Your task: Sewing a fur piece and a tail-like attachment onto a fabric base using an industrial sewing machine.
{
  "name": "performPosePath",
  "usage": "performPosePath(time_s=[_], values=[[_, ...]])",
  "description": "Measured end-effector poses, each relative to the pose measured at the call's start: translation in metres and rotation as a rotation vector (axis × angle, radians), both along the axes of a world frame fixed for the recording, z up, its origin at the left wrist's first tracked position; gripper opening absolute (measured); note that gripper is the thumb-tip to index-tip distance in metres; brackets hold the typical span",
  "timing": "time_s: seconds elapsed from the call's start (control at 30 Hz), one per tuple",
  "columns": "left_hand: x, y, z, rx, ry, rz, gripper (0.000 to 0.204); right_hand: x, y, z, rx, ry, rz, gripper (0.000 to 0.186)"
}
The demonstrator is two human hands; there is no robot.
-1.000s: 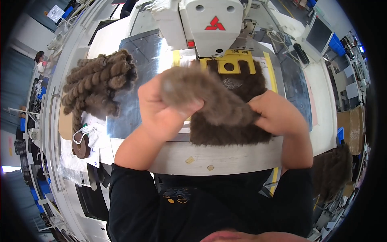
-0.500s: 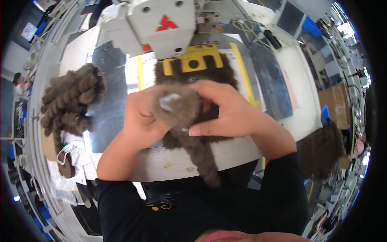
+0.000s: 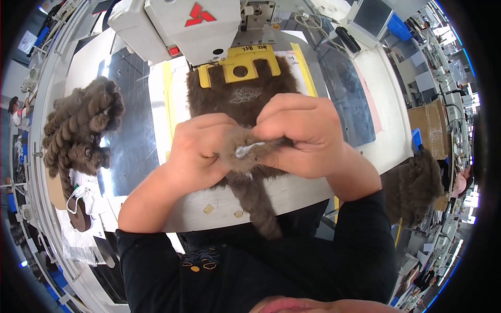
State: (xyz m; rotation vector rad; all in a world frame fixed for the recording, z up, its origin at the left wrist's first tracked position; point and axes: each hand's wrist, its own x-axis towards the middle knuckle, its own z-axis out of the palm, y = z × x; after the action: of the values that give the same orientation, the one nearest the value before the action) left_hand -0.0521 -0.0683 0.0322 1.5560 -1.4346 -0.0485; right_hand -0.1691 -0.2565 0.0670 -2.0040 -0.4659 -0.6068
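Observation:
A long brown plush tube (image 3: 254,206) hangs down over the table's front edge, its upper end held up between my hands. Whitish backing shows inside that end. My left hand (image 3: 201,151) is closed round the tube's side. The fingers of my right hand (image 3: 308,138) pinch the opposite edge and pull it out to the right. Beneath and beyond my hands lies a dark brown plush panel (image 3: 209,101) with a pale stitched patch. A yellow clamp plate (image 3: 255,73) presses on the panel's far part; my hands cover some of its near part.
A white sewing machine head (image 3: 193,31) stands over the clamp plate. Rolled brown plush pieces (image 3: 86,122) are heaped at the left, near a brown roll of tape (image 3: 79,216). More plush (image 3: 415,188) hangs at the right, by a cardboard box (image 3: 429,133).
My right hand's fingers, spread before, have closed on the tube's edge and stretched its end sideways. The panel's stitched patch has come into sight. The whole view has shifted slightly.

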Motion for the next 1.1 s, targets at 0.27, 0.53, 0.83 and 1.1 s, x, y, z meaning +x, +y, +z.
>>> performPosePath(time_s=[0.27,0.53,0.83,1.1], values=[[-0.011,-0.014,-0.043,0.172,0.471,0.043,0.033,0.015,-0.020,-0.004,-0.111,0.027,-0.241,0.017],[0.007,-0.033,-0.046,0.182,0.677,-0.019,0.054,0.070,-0.064,-0.057,0.444,0.624,-0.273,0.022],[0.061,-0.006,-0.053,0.534,0.614,-0.017,0.060,0.134,-0.056,-0.084,0.265,0.833,-0.235,0.022],[0.056,-0.004,-0.071,0.330,-0.413,0.259,0.052,0.150,-0.046,-0.105,-0.182,0.482,-0.375,0.032]])
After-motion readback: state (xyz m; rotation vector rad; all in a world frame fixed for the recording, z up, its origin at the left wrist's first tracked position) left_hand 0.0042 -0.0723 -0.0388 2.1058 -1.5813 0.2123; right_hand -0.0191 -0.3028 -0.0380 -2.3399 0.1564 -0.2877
